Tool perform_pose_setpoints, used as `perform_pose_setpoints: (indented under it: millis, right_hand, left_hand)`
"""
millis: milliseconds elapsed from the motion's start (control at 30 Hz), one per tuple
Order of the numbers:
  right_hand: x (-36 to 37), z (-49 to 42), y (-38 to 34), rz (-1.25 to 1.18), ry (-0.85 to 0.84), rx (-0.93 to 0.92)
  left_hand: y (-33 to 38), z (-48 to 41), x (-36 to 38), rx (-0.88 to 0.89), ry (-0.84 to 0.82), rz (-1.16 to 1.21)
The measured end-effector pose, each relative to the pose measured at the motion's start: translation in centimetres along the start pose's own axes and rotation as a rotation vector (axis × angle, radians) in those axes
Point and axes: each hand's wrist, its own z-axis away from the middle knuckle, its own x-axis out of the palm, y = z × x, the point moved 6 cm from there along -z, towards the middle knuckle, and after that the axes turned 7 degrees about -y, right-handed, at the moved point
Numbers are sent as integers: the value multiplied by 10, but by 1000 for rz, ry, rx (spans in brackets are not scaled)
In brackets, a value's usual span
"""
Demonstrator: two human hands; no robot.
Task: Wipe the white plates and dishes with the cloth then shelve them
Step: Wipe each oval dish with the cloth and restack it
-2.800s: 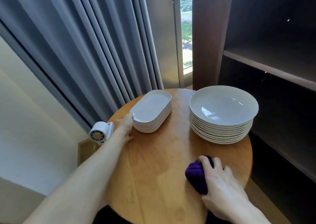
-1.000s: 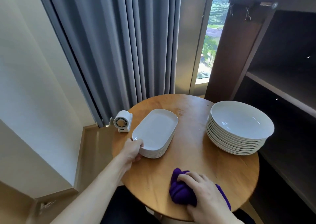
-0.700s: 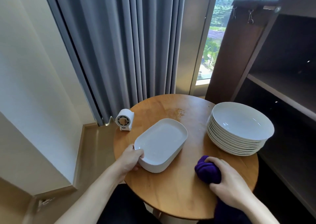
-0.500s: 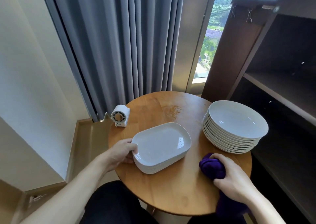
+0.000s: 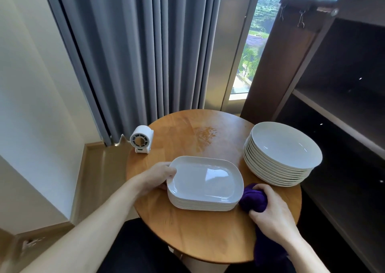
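Observation:
A stack of white rectangular dishes (image 5: 206,182) sits on the round wooden table (image 5: 198,231), near its front. My left hand (image 5: 159,175) grips the stack's left end, thumb on the top dish's rim. Just right of the stack, my right hand (image 5: 273,212) holds a bunched purple cloth (image 5: 253,198) against the table; the cloth's tail hangs over the table edge. A stack of round white plates (image 5: 282,153) stands at the table's right side.
A small white fan (image 5: 141,139) stands at the table's left edge. Dark wooden shelves (image 5: 341,110) stand open right of the table. Grey curtains (image 5: 145,49) and a window are behind. My dark-clothed lap is under the table's front edge.
My left hand has dragged the rectangular dish stack from the table's back left toward the front and turned it. My right hand has shifted the cloth right, next to the stack.

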Motion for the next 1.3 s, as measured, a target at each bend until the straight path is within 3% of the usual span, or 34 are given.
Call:
perform_pose_setpoints:
  millis: [133, 267, 500, 633, 967, 1167, 1300]
  right_hand:
    - [-24, -6, -12, -209, 161, 67]
    - [-47, 4, -50, -231, 266, -70]
    - [-24, 4, -98, 51, 141, -231]
    - [0, -6, -101, 269, 66, -191]
    - [16, -35, -133, 480, 15, -151]
    - [53, -39, -179, 613, 1, -360]
    - [77, -35, -208, 594, -103, -468]
  left_hand:
    - [-10, 16, 8, 53, 14, 132]
    - [-23, 30, 15, 86, 0, 151]
    - [-29, 26, 16, 94, 90, -189]
    - [-20, 15, 17, 167, 103, -209]
    - [-20, 2, 16, 305, 132, -172]
    - [-22, 5, 12, 287, 149, -167]
    - [-21, 4, 12, 312, 128, -131]
